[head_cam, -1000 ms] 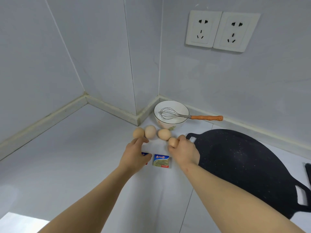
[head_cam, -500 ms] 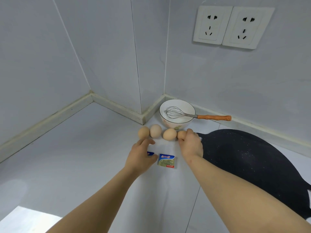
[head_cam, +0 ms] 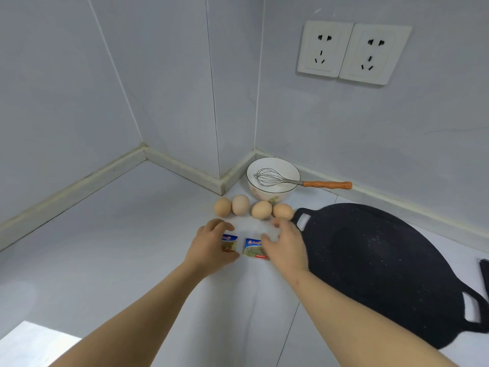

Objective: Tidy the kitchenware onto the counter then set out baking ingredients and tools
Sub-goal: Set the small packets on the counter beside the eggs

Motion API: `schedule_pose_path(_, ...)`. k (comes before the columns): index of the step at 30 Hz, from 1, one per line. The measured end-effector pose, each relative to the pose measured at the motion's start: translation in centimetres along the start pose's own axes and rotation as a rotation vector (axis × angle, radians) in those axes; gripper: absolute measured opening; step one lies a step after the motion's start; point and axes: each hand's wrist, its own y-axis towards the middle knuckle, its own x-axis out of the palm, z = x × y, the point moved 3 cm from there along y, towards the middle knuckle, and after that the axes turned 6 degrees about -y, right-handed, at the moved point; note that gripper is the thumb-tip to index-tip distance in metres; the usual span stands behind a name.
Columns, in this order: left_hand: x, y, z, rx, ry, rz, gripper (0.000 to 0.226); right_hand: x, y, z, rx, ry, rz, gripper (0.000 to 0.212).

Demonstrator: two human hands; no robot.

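Observation:
Several brown eggs (head_cam: 261, 209) lie in a row on the white counter, just in front of a white bowl (head_cam: 272, 190) that holds a wire whisk (head_cam: 275, 178) with an orange handle. Nearer to me lie two small blue-and-green butter packets. My left hand (head_cam: 211, 246) covers part of the left packet (head_cam: 229, 242), fingers loosely bent over it. My right hand (head_cam: 285, 241) hovers with relaxed fingers over the right edge of the right packet (head_cam: 252, 248), holding nothing.
A large black flat griddle pan (head_cam: 375, 263) with cut-out handles lies to the right, its near handle close to the right-most egg. A dark object (head_cam: 484, 276) shows at the right edge. Two wall sockets (head_cam: 352, 53) sit above. The tiled wall corner juts out behind the bowl.
My right hand let go of the right-most egg, which now lies in the row, and drew back toward the packets. My left hand pulled back from the eggs onto the left packet.

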Motion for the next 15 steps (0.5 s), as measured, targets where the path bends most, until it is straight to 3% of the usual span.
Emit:
schedule_pose_path(4, 0.0, -0.5, -0.5, -0.026, 0.006, 0.029, 0.047, 0.7, -2.1, 0.2, -0.119, -0.071, -0.161, 0.033)
schedule_pose_path(8, 0.3, -0.2, -0.8, -0.007, 0.026, 0.092, 0.025, 0.8, -1.6, 0.5, -0.143, -0.201, -0.131, 0.018)
schedule_pose_path(15, 1.0, 1.4, -0.2, 0.044, 0.025, 0.100, 0.018, 0.6, -0.1, 0.8, -0.085, -0.261, -0.069, 0.017)
